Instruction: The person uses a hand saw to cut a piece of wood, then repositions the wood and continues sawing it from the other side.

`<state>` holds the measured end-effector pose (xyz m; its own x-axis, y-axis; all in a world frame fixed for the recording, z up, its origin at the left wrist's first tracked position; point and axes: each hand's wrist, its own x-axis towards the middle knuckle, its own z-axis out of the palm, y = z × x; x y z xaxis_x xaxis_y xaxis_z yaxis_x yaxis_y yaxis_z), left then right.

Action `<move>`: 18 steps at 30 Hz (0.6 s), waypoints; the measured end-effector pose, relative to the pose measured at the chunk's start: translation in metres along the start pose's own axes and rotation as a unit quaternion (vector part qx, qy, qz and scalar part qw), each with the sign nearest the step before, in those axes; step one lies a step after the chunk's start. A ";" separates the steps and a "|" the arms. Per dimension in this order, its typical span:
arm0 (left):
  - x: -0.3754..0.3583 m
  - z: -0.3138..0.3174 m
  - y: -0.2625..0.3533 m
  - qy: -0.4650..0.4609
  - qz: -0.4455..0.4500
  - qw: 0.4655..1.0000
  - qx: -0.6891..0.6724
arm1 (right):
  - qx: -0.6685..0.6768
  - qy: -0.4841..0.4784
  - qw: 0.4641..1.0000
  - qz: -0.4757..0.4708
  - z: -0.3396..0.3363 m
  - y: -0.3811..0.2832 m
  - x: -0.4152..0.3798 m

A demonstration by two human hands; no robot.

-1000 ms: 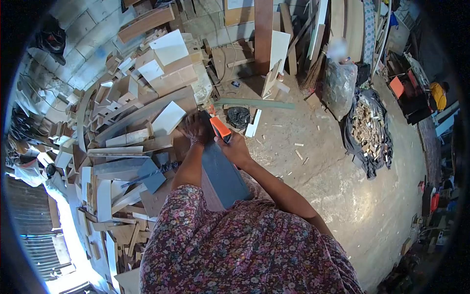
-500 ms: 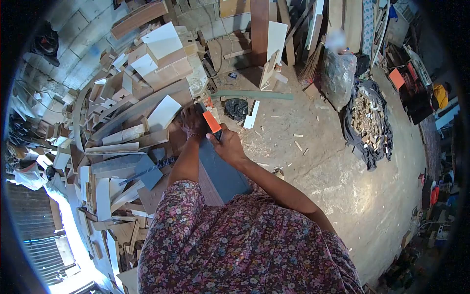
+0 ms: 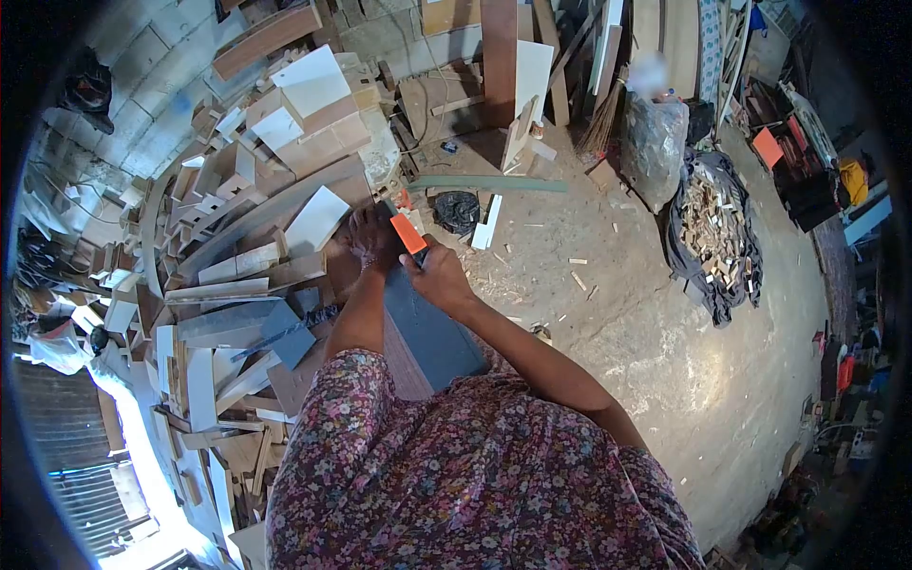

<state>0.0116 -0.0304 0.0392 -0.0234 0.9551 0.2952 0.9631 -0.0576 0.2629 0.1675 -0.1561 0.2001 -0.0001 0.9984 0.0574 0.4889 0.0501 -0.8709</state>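
Observation:
My right hand is wrapped round the dark handle of a tool with an orange body, near the middle of the view. Just left of the tool, my left hand lies on a brown board with its fingers spread. A dark grey board extends from beneath my hands toward my body. The tool's dark far end is near the board's far edge; its exact contact is too small to tell.
Wood offcuts are heaped on the left. Beyond my hands lie a black plastic bag, a white piece and a long green strip. A dark cloth with wood scraps and a filled clear sack stand right.
The view has shifted very slightly. My right hand and the orange tool have moved a few pixels; my left hand stays in the same place on the board.

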 end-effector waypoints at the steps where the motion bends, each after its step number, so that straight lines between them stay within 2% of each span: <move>1: -0.002 -0.003 0.004 0.021 -0.003 1.000 -0.013 | 0.003 0.002 1.000 -0.001 -0.001 0.000 -0.001; 3: -0.003 -0.006 0.007 0.043 -0.008 0.999 -0.026 | 0.005 0.003 1.000 -0.003 -0.002 0.000 -0.002; 9: -0.002 -0.015 0.012 0.014 -0.025 1.000 -0.002 | 0.005 -0.007 0.999 0.032 0.001 -0.006 0.003; 11: 0.003 -0.014 0.007 -0.076 -0.045 0.996 0.032 | -0.043 0.025 0.999 -0.019 0.010 -0.006 0.020; 12: 0.003 -0.004 0.001 -0.073 -0.049 0.995 0.036 | -0.040 0.022 0.999 -0.022 0.010 -0.007 0.028; 14: 0.003 0.018 -0.012 -0.016 0.020 0.999 0.047 | -0.027 0.015 0.999 -0.019 0.004 -0.006 0.044; 15: 0.006 0.019 -0.010 -0.035 -0.027 0.998 0.054 | -0.051 -0.020 0.998 0.010 0.002 -0.001 0.047; 16: 0.003 0.013 -0.003 -0.031 -0.036 0.997 0.053 | -0.054 -0.027 0.998 0.004 -0.001 0.000 0.043; 18: -0.001 0.002 0.006 0.004 -0.083 0.997 -0.009 | -0.013 -0.066 0.998 0.000 -0.007 0.003 0.021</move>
<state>0.0175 -0.0310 0.0391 -0.1835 0.9499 0.2532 0.9410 0.0952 0.3249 0.1754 -0.1349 0.2021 -0.1149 0.9933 -0.0089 0.5115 0.0515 -0.8577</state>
